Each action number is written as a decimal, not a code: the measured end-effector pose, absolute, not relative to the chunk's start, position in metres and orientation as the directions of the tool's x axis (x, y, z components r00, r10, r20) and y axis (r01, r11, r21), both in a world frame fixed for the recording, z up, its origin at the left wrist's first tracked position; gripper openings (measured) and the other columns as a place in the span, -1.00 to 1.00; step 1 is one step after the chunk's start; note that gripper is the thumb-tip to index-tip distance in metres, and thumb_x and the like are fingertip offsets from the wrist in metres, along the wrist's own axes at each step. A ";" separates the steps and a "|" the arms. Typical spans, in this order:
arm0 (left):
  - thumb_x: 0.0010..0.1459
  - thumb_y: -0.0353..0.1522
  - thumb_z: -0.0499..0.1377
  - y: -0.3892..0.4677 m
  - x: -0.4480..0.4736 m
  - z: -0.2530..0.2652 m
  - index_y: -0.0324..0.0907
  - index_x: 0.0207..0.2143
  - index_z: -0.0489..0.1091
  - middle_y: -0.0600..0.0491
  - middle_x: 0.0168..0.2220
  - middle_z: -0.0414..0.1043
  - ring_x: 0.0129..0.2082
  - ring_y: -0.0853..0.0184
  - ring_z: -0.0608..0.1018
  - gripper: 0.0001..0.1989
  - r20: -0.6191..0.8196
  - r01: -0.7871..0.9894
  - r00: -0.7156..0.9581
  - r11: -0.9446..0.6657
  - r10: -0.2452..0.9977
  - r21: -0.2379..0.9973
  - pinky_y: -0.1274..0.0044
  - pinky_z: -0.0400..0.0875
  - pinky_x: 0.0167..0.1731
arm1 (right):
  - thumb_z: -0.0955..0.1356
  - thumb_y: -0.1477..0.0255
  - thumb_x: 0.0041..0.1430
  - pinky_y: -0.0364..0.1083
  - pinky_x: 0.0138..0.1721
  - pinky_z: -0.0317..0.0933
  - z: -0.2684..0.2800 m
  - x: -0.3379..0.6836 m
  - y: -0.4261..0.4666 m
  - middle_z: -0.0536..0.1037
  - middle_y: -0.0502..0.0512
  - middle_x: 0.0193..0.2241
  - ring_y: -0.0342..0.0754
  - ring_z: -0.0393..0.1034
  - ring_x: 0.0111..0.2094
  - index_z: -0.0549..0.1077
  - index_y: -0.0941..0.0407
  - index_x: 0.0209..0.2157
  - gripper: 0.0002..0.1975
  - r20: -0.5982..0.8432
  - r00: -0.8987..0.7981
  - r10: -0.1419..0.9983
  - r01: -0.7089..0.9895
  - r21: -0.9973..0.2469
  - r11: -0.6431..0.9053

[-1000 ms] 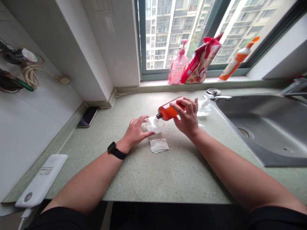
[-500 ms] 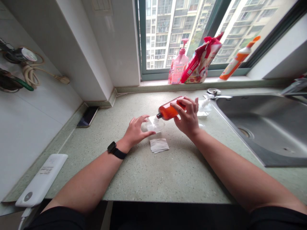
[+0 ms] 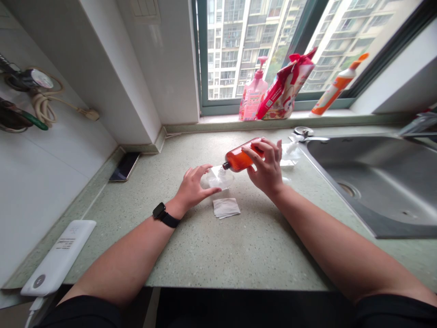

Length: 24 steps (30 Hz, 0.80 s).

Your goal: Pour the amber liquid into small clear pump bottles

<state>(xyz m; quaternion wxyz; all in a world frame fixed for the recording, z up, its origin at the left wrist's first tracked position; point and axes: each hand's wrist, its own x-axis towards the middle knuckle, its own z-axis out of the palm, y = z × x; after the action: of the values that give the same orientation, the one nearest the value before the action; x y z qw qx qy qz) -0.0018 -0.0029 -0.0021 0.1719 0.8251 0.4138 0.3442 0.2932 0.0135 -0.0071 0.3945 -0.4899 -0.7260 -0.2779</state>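
My right hand (image 3: 268, 166) grips an orange-brown bottle (image 3: 239, 157), tilted with its dark neck pointing down to the left. That neck is at the mouth of a clear bottle (image 3: 220, 178) on the counter. Around the clear bottle's left side curve the fingers and thumb of my left hand (image 3: 194, 184), steadying it. Whether liquid is flowing between the two is too small to make out. A folded white tissue (image 3: 226, 207) lies just in front of the clear bottle. Behind my right hand is a clear plastic item with a whitish top (image 3: 292, 150), partly hidden.
A steel sink (image 3: 362, 177) takes up the right side. On the windowsill stand a pink pump bottle (image 3: 253, 98), a red refill pouch (image 3: 287, 86) and an orange-white bottle (image 3: 332, 91). A phone (image 3: 124, 166) and a white power bank (image 3: 59, 257) lie at left.
Both hands and the two bottles stay almost where they were. The view has shifted very slightly.
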 end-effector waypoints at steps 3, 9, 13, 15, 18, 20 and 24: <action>0.13 0.02 0.50 -0.003 -0.001 -0.001 0.02 0.24 0.37 -0.06 0.09 0.58 0.06 0.05 0.63 -0.27 0.439 0.551 0.426 -0.612 0.791 0.568 0.05 0.43 0.22 | 0.41 0.63 0.16 0.52 0.50 -0.07 -0.007 0.293 0.013 0.41 0.09 0.21 0.30 0.26 0.38 0.26 -0.30 0.39 -0.14 0.851 -0.210 0.482 0.931 0.023 0.365; 0.14 0.02 0.49 -0.003 -0.001 0.000 -0.01 0.23 0.39 -0.06 0.07 0.54 0.06 0.06 0.61 -0.29 0.448 0.537 0.427 -0.619 0.785 0.573 0.14 0.48 0.16 | 0.41 0.64 0.19 0.51 0.50 -0.07 -0.005 0.291 0.012 0.42 0.10 0.19 0.28 0.27 0.38 0.26 -0.27 0.37 -0.18 0.873 -0.225 0.433 0.922 0.047 0.384; 0.15 0.02 0.48 -0.003 -0.001 0.000 -0.01 0.24 0.39 -0.06 0.06 0.53 0.06 0.06 0.60 -0.29 0.452 0.542 0.429 -0.623 0.782 0.564 0.15 0.49 0.15 | 0.41 0.63 0.19 0.52 0.50 -0.06 -0.005 0.293 0.013 0.42 0.10 0.19 0.29 0.26 0.39 0.26 -0.28 0.38 -0.17 0.869 -0.234 0.437 0.922 0.055 0.384; 0.15 0.02 0.48 -0.003 -0.001 0.000 -0.01 0.24 0.39 -0.06 0.06 0.53 0.06 0.06 0.60 -0.29 0.453 0.544 0.430 -0.625 0.781 0.560 0.15 0.49 0.14 | 0.41 0.63 0.17 0.54 0.49 -0.08 -0.005 0.294 0.013 0.42 0.10 0.20 0.31 0.24 0.40 0.25 -0.30 0.39 -0.14 0.853 -0.227 0.470 0.929 0.044 0.368; 0.15 0.02 0.48 -0.003 -0.001 0.001 -0.01 0.24 0.39 -0.06 0.05 0.53 0.04 0.06 0.61 -0.29 0.456 0.543 0.430 -0.626 0.779 0.559 0.15 0.50 0.13 | 0.41 0.62 0.15 0.56 0.49 -0.08 -0.005 0.294 0.013 0.42 0.10 0.21 0.33 0.22 0.40 0.25 -0.31 0.40 -0.12 0.838 -0.218 0.501 0.937 0.036 0.347; 0.16 0.03 0.48 -0.003 -0.001 0.000 -0.02 0.24 0.39 -0.06 0.04 0.54 0.04 0.06 0.61 -0.29 0.458 0.544 0.429 -0.628 0.779 0.557 0.16 0.50 0.12 | 0.41 0.62 0.17 0.55 0.49 -0.08 -0.005 0.294 0.013 0.41 0.09 0.21 0.32 0.23 0.40 0.23 -0.32 0.40 -0.13 0.848 -0.225 0.480 0.932 0.043 0.361; 0.15 0.03 0.48 -0.003 -0.001 0.000 -0.02 0.24 0.40 -0.06 0.04 0.54 0.04 0.06 0.60 -0.29 0.462 0.541 0.432 -0.632 0.775 0.555 0.16 0.49 0.13 | 0.40 0.63 0.17 0.55 0.49 -0.08 -0.004 0.293 0.012 0.40 0.09 0.21 0.32 0.24 0.40 0.20 -0.33 0.42 -0.11 0.851 -0.228 0.474 0.931 0.047 0.363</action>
<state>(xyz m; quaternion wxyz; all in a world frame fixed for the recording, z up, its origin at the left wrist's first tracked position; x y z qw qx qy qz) -0.0006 -0.0030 0.0004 0.1638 0.8300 0.3963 0.3566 0.2933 0.0121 -0.0039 0.3910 -0.4830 -0.7270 -0.2921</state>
